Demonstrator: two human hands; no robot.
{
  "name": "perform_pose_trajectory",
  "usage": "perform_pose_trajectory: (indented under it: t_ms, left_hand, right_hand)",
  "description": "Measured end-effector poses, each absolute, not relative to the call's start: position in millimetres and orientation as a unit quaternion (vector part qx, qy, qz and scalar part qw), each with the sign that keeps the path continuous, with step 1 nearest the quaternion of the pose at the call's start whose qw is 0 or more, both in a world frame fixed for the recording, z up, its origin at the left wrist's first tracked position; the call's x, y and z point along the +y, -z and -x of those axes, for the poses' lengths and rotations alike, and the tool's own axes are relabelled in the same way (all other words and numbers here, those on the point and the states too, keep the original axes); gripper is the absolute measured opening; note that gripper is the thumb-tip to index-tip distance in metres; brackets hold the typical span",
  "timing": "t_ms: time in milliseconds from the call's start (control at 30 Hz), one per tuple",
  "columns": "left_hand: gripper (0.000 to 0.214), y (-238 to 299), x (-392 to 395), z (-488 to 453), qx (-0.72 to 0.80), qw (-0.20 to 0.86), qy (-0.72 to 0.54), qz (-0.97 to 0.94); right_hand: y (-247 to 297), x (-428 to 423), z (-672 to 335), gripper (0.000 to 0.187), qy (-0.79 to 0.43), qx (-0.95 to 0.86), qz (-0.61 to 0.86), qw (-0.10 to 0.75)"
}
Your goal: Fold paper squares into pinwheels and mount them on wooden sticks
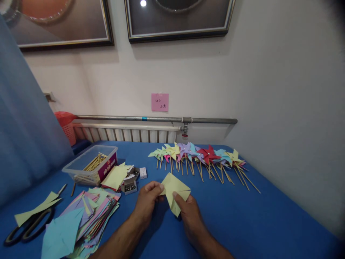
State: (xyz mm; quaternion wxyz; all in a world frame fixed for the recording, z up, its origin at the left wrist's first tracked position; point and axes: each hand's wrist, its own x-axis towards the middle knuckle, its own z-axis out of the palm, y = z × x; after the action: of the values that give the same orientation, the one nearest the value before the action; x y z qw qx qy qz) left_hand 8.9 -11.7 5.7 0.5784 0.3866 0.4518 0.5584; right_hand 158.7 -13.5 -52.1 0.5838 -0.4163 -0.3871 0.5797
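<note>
A pale yellow paper square (175,185) with slits cut in from its corners is held up over the blue table, between both hands. My left hand (148,198) pinches its left corner between thumb and fingers. On the lower right, my right hand (190,214) grips the same sheet, thumb on top and fingers hidden behind it. Left of my hands lie small open boxes of metal pins (130,187) and a stack of yellow paper (116,176). Behind the sheet, finished paper pinwheels (208,154) on wooden sticks lie in a row.
A clear plastic box (90,163) holds wooden sticks. A pile of coloured paper (64,232) spreads at the front left, beside black-handled scissors (37,225) partly under a yellow paper piece. A small white box (143,173) stands behind my left hand. The wall (291,108) borders the table's right.
</note>
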Motion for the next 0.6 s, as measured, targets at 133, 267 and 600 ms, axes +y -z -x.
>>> perform_pose_trajectory:
  t_ms: [133,267,600]
  left_hand:
    - [0.036,-5.9,-5.6,-0.5,0.480,0.518,-0.563,-0.429]
    - [0.035,-5.1,-6.7,-2.5,0.468,0.495,-0.569,-0.461]
    - [0.010,-12.2,-18.5,-5.1,0.474,0.377,-0.590,-0.534]
  right_hand:
    - [49.7,-15.5,-160.5,0.053,-0.594,-0.408,0.407,0.562]
    - [48.9,-15.4,-161.0,0.050,-0.589,-0.427,0.415,0.546]
    - [55.7,-12.9,-164.4,0.045,-0.564,-0.440,0.451,0.534]
